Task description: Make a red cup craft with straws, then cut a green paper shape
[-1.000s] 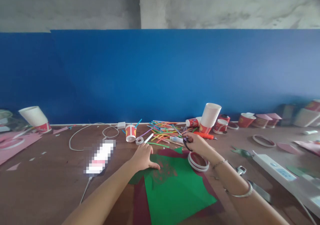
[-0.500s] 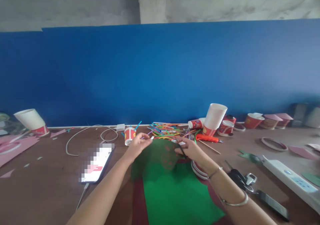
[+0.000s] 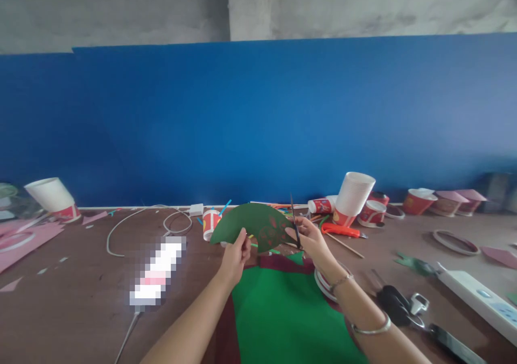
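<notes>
My left hand (image 3: 237,256) pinches the lower edge of a curved, dark green sheet of paper (image 3: 244,218), thumb on its near face. The sheet is raised above the table, and its right end carries reddish printed marks. In my right hand (image 3: 307,236), at that end, are black scissors (image 3: 298,229) with the blades pointing up. Whether the right fingers also touch the paper, I cannot tell. Below lies a larger bright green sheet (image 3: 291,310) over dark red material, with a small green scrap (image 3: 297,257) near its far edge.
A phone with a blurred screen (image 3: 155,272) and cable lies left. Behind the paper stands a red-and-white paper cup (image 3: 210,223). To the right are stacked cups (image 3: 353,197), an orange cutter (image 3: 343,230), keys (image 3: 398,302) and a power strip (image 3: 480,299). A blue panel (image 3: 258,121) rises behind.
The dark green paper is raised and now shows a clear curved outline. My left hand has moved right and down, to its lower edge. The scissors now point upright in my right hand.
</notes>
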Action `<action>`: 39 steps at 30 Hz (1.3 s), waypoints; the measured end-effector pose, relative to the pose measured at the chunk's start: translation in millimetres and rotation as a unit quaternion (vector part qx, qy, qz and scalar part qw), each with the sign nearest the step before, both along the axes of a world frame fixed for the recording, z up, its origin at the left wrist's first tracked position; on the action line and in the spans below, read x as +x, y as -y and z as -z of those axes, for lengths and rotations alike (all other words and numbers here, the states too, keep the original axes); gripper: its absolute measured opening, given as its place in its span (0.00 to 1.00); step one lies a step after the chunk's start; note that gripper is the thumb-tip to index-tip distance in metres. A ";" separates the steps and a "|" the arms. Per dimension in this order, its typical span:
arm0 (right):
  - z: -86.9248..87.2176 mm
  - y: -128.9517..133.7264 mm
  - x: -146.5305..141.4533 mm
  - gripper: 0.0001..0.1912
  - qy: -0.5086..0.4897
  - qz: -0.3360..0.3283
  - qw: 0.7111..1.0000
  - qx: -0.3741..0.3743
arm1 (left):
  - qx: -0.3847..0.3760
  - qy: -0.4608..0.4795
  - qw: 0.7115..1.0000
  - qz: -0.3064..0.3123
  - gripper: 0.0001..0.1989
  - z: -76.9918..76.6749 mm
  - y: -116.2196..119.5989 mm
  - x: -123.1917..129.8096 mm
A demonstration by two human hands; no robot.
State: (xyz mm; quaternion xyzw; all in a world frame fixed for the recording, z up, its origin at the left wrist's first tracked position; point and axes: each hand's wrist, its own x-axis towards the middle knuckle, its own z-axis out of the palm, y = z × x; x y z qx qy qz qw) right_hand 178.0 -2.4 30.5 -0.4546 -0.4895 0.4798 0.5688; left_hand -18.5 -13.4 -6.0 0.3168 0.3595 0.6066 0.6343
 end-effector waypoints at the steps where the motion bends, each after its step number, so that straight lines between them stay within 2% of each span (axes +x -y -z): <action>1: -0.6 4.2 -3.8 0.24 0.003 0.023 1.000 0.016 | -0.008 0.005 0.999 -0.043 0.20 0.3 -1.5 -0.1; 3: -1.5 16.4 -14.0 0.19 0.015 0.054 0.997 0.052 | -0.013 0.025 0.994 -0.102 0.19 0.2 -4.8 -0.2; 4: -1.3 24.1 -20.5 0.18 0.033 0.030 0.998 0.051 | -0.009 0.033 0.992 -0.122 0.19 0.2 -6.4 0.3; 6: 1.6 40.8 -35.8 0.17 0.083 -0.086 0.993 0.023 | 0.004 0.040 0.989 -0.141 0.20 1.5 -9.2 3.1; 8: 7.5 55.4 -51.1 0.19 0.116 -0.232 0.965 -0.036 | 0.009 0.044 0.988 -0.145 0.21 5.0 -10.6 6.9; 9: 11.0 60.5 -57.8 0.20 0.123 -0.278 0.951 -0.057 | 0.007 0.046 0.989 -0.140 0.22 7.3 -10.6 8.7; 10: 14.3 63.7 -63.5 0.20 0.125 -0.292 0.946 -0.065 | 0.002 0.045 0.990 -0.132 0.22 9.9 -10.2 10.1; 13: 19.6 62.9 -74.3 0.21 0.107 -0.256 0.959 -0.053 | -0.018 0.020 0.995 -0.093 0.23 17.0 -7.1 12.2; 17: 15.7 51.5 -82.4 0.22 0.071 -0.169 0.983 -0.029 | -0.011 -0.015 0.999 -0.027 0.27 22.0 -3.2 13.8; 20: 13.9 47.8 -88.5 0.23 0.051 -0.126 0.990 -0.029 | -0.008 -0.031 0.999 0.000 0.29 23.0 -1.3 14.9; 30: 27.4 46.6 -93.8 0.21 0.029 -0.077 0.996 -0.039 | -0.033 -0.054 0.997 0.036 0.31 14.6 6.4 17.1; 39: 34.0 50.1 -95.6 0.22 0.010 -0.047 0.998 -0.027 | -0.023 -0.070 0.996 0.059 0.32 31.1 0.0 14.9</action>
